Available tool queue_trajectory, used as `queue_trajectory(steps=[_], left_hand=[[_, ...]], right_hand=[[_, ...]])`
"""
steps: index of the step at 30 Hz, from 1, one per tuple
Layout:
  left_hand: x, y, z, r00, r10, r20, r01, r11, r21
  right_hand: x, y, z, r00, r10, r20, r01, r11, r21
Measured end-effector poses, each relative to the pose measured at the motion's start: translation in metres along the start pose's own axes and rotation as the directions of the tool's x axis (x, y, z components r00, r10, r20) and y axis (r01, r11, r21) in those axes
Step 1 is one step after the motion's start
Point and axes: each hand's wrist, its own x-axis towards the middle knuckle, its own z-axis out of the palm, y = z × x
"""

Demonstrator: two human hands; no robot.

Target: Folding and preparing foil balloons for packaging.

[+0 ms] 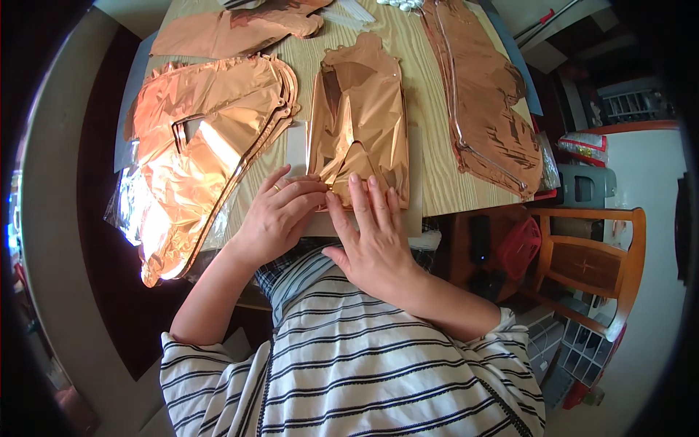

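A folded copper-coloured foil balloon (pixel 371 95) lies lengthwise in front of me, on a pale flat board (pixel 415 164) at the table's near edge. My left hand (pixel 273 215) is at its lower left corner, fingers bent together on the foil edge; the thumb is hidden beneath. My right hand (pixel 378 244) lies palm down with spread fingers, its fingertips touching the balloon's near end. A crease rises up the middle of the foil.
A large flat foil balloon (pixel 211 124) lies left, overhanging the near table edge. Another foil balloon (pixel 480 102) lies right, and a third (pixel 226 33) far left. Small white items (pixel 399 4) sit at the back. A wooden chair (pixel 586 262) stands right of the table (pixel 422 138).
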Motion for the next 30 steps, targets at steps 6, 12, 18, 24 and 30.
queue_trajectory(steps=[6, 12, 18, 24, 30], left_hand=[[0.006, 0.000, -0.005, 0.999, -0.022, -0.033, 0.018, 0.995, -0.095], [0.038, 0.001, -0.007, 0.997, -0.023, -0.076, 0.027, 0.998, 0.052], [0.063, -0.058, -0.002, 0.988, 0.026, -0.149, 0.007, 0.976, 0.217], [0.078, -0.030, -0.003, 0.980, 0.102, -0.174, -0.043, 0.948, 0.314], [0.056, -0.007, 0.015, 0.993, -0.077, 0.086, 0.057, 0.974, 0.219]], right_hand=[[-0.004, 0.003, 0.022, 0.999, 0.010, 0.051, -0.004, 0.993, -0.116], [-0.003, 0.001, 0.024, 0.997, 0.030, 0.077, -0.019, 0.990, -0.137], [-0.004, 0.001, 0.023, 0.998, 0.022, 0.060, -0.014, 0.991, -0.132], [-0.002, 0.000, 0.020, 0.997, 0.049, 0.066, -0.042, 0.994, -0.103], [-0.001, 0.000, 0.012, 0.998, 0.037, 0.044, -0.036, 0.999, -0.014]])
